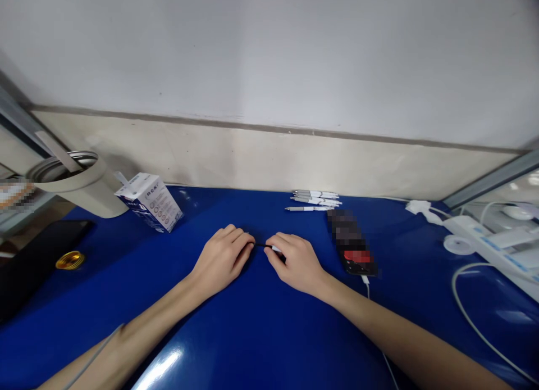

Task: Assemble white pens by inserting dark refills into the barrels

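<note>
Above the middle of the blue table both of my hands are closed and face each other with a small gap. Between them runs a thin black stick [260, 245], which looks like a pen refill. My left hand [223, 257] pinches its left end between thumb and fingers. My right hand [297, 262] grips a white pen barrel [275, 249], mostly hidden by the fingers, where the black stick ends. Behind the right hand, near the wall, lie several white pens [315, 198] side by side.
Right of my hands lies a phone [352, 241] with a charging cable. A white power strip [492, 246] with cables is at far right. Left stand a white carton [151, 202] and a beige cup [90, 185]; a gold ring-shaped roll [70, 260] lies by a black object [42, 261].
</note>
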Demonstrator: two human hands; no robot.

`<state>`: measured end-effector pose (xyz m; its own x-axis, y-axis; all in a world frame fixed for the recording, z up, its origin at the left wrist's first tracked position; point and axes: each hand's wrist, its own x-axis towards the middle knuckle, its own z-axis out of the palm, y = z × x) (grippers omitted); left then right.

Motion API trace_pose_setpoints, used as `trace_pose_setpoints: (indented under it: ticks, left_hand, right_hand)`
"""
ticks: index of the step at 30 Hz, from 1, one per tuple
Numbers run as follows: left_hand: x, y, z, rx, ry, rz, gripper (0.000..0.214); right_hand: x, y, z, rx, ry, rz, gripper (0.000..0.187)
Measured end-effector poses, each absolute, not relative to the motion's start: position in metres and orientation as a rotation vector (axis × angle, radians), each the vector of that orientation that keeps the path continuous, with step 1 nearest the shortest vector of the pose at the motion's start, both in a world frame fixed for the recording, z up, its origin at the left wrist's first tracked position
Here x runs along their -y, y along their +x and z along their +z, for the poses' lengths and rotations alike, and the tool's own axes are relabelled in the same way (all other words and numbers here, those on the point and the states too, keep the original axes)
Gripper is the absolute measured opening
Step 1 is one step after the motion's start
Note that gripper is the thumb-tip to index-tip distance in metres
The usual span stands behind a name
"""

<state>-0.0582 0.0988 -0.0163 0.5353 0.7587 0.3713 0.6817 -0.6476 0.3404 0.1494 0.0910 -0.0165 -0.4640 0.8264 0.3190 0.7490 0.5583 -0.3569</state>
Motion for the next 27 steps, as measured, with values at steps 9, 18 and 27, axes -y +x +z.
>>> trace_pose_setpoints:
  ticks: [9,18,27]
  left_hand:
    - [-0.0989,-0.0575,-0.0147,-1.231,2.608,0.735,0.021]
    - [-0.0986,-0.0577,-0.0151,-1.239,2.596,0.717,0.021]
    - [-0.0988,-0.0578,-0.0160,-1.234,2.606,0.724,0.021]
  right_hand:
    - [-0.0906,0.1497,-0.0160,2.339,-1.269,0.234,0.016]
    - [-0.0909,0.1495,-0.0160,2.346,-1.270,0.236,0.016]
    - [-0.0918,0.1493,-0.0166,2.341,-1.268,0.229,0.015]
